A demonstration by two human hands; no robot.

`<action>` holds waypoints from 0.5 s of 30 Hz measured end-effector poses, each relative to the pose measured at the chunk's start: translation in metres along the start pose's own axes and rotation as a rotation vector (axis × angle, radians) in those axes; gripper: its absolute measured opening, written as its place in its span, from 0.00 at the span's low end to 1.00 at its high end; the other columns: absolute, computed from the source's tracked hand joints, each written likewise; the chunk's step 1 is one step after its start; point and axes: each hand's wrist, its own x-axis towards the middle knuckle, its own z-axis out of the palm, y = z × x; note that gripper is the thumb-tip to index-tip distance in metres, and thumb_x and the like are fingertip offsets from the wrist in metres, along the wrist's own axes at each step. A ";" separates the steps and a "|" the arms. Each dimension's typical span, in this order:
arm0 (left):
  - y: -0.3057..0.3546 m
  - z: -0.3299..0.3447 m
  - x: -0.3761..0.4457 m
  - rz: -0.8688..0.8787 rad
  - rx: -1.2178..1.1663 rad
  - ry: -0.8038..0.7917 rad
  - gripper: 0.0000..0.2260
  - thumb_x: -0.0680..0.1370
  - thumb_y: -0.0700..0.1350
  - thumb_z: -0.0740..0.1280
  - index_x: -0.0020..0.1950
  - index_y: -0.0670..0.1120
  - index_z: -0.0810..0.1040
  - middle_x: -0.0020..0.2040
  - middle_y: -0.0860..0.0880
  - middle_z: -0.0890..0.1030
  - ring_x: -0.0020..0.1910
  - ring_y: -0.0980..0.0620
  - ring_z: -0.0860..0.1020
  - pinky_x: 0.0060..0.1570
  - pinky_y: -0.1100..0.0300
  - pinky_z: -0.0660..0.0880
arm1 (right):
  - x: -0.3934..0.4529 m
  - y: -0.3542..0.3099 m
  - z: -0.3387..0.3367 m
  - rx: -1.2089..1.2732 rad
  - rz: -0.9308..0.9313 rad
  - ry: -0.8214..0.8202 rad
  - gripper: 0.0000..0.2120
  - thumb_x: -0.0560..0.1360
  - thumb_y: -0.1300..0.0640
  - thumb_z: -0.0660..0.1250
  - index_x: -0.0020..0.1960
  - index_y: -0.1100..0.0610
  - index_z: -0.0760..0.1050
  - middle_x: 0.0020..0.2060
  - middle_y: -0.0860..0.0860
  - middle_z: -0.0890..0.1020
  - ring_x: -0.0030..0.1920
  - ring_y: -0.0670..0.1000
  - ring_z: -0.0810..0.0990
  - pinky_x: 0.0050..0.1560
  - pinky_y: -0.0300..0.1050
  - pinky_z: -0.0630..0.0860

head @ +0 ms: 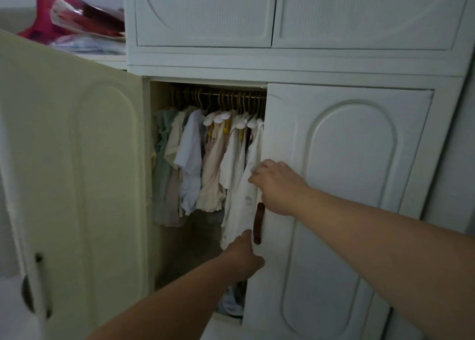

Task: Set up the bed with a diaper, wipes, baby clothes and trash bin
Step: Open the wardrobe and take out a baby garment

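Two hands work inside the lower compartment of the wardrobe (295, 67), whose left door (72, 172) stands wide open while the right door (347, 185) is closed. Baby clothes (195, 159) hang in a tight row from a rail (221, 95) along the top edge of the opening. The garment being selected is the white one-piece (239, 198) at the right end of the rail, just beside the edge of the closed door.

The right hand (276, 185) has its fingers closed on the upper body of the white one-piece. The left hand (244, 252) touches the garment's lower hem; its fingers are hidden behind the hand, so whether they are pinched on the cloth cannot be told.

Recommended procedure for the step in hand, as a judgement:

1. Hold the body of the garment with one hand and move the other up to the hanger's hook on the rail.
2. Lift the hook clear of the rail before drawing outward. Pulling on the cloth alone risks stretching the neck or dragging neighbouring hangers along.
3. Draw the piece toward the open left side, away from the brown handle (258, 224) on the closed door's edge, where the fabric could snag.
4. Check that adjacent items remain seated on the rail.

Diaper, wipes, trash bin and bed are not in view; those parts of the task cannot be assessed.
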 end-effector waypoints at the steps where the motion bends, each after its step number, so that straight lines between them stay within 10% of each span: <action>1: 0.000 0.002 0.005 -0.012 -0.027 -0.003 0.30 0.72 0.52 0.69 0.71 0.51 0.62 0.64 0.50 0.72 0.55 0.54 0.73 0.48 0.63 0.72 | 0.004 0.003 0.003 -0.049 -0.042 0.025 0.18 0.72 0.60 0.61 0.61 0.53 0.77 0.58 0.50 0.78 0.60 0.53 0.70 0.57 0.51 0.67; 5: -0.001 0.007 0.028 -0.021 -0.125 0.030 0.17 0.69 0.53 0.70 0.52 0.54 0.66 0.49 0.53 0.73 0.44 0.58 0.74 0.29 0.72 0.68 | 0.016 0.013 0.015 -0.198 -0.162 0.069 0.15 0.74 0.61 0.59 0.56 0.52 0.79 0.54 0.48 0.80 0.61 0.54 0.70 0.66 0.52 0.60; 15: 0.002 -0.001 0.039 -0.053 -0.393 -0.023 0.23 0.63 0.48 0.72 0.56 0.51 0.72 0.55 0.45 0.77 0.54 0.45 0.78 0.57 0.44 0.78 | 0.016 0.016 0.018 -0.316 -0.202 0.035 0.11 0.78 0.58 0.61 0.54 0.53 0.81 0.53 0.50 0.80 0.62 0.55 0.70 0.76 0.58 0.44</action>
